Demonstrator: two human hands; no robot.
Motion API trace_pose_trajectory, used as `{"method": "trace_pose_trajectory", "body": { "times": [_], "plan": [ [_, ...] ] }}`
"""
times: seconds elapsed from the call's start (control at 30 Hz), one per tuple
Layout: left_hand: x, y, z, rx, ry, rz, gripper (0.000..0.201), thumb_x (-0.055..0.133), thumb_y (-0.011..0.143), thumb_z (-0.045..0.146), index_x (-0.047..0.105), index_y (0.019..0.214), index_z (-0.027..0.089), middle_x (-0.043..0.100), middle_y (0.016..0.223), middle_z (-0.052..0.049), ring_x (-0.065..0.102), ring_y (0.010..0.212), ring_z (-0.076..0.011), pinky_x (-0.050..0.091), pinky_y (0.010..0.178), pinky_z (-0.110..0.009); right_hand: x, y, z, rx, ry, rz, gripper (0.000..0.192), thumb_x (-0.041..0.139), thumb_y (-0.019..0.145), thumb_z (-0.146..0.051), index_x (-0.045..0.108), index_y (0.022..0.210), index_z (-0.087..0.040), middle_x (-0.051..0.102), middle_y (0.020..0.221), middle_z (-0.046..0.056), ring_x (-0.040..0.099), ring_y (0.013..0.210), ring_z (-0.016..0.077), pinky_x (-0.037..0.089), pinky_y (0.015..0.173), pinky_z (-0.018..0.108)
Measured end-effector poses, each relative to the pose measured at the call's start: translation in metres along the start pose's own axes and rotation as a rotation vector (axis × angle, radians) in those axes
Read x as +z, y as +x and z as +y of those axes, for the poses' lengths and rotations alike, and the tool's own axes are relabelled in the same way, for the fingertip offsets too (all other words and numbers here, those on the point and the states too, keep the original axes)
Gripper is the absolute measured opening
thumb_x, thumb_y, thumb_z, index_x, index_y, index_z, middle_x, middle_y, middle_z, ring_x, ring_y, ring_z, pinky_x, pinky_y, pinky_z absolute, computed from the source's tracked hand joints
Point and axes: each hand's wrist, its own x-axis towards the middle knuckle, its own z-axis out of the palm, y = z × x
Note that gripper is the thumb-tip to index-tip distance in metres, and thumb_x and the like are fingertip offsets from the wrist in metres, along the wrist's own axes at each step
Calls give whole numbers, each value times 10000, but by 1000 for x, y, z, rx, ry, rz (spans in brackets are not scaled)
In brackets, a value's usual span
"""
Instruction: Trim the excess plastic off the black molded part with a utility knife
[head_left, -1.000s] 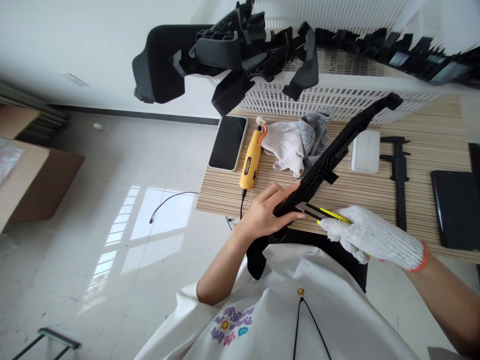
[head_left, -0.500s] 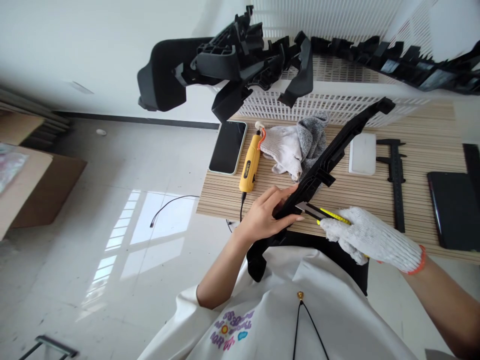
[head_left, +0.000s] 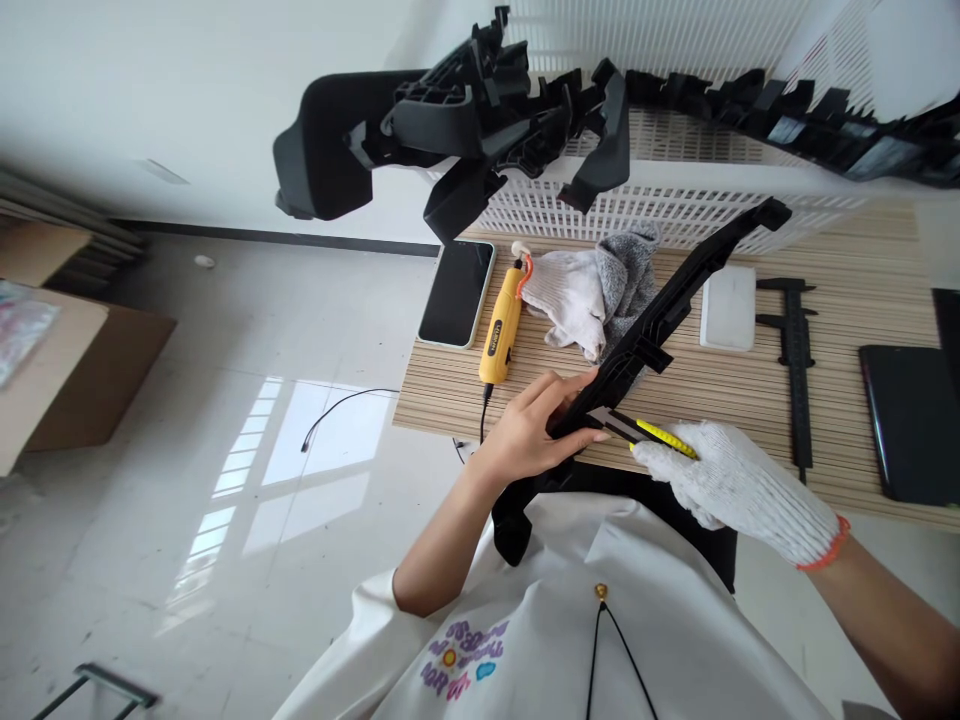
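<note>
Head view: a black plastic strip (head_left: 637,348) slants over the counter (head_left: 840,400), gripped between the bare left hand's (head_left: 529,430) fingers and thumb. The gloved right hand (head_left: 724,480) is wrapped around a knife (head_left: 664,437), blade (head_left: 601,414) at the strip. Work seems under way; what's done or left doesn't show.

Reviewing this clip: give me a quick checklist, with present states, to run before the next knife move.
1. Left hand gripping the black part: ok.
2. Right hand holding the yellow knife: ok.
3. Both hands gloved: not ok; the right wears a white glove, the left is bare.
4. Left thumb well clear of the blade: not ok; the two look very close.
5. Blade touching the part: cannot tell from this angle.
6. Yellow corded tool set aside: ok, lying on the table.
</note>
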Motion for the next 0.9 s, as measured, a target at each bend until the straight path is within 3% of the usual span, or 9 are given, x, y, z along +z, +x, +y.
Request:
{"method": "trace_pose_trajectory", "body": {
  "times": [0.37, 0.57, 0.9],
  "plan": [
    [0, -1, 0, -8, 12, 16, 629, 770, 842, 424, 557, 1387, 193, 531, 814, 13, 521, 646, -105, 525, 593, -227, -8, 5, -6, 77, 51, -121, 328, 654, 827, -530, 637, 832, -203, 486, 464, -13, 411, 381, 107, 263, 392, 261],
    [0, 0, 1, 0, 16, 22, 633, 765, 845, 431, 554, 1397, 206, 545, 823, 8, 521, 653, -109, 532, 605, -235, -9, 4, -9, 78, 74, -102, 357, 697, 783, -554, 643, 800, -201, 503, 458, 7, 414, 377, 121, 258, 390, 281],
    [0, 0, 1, 21, 20, 22, 634, 752, 855, 438, 549, 1410, 208, 529, 802, 13, 523, 655, -113, 541, 619, -242, -3, 0, -29, 137, 32, -71, 505, 478, 912, -683, 531, 747, -209, 464, 420, -43, 400, 333, 89, 261, 362, 240]
  ]
}}
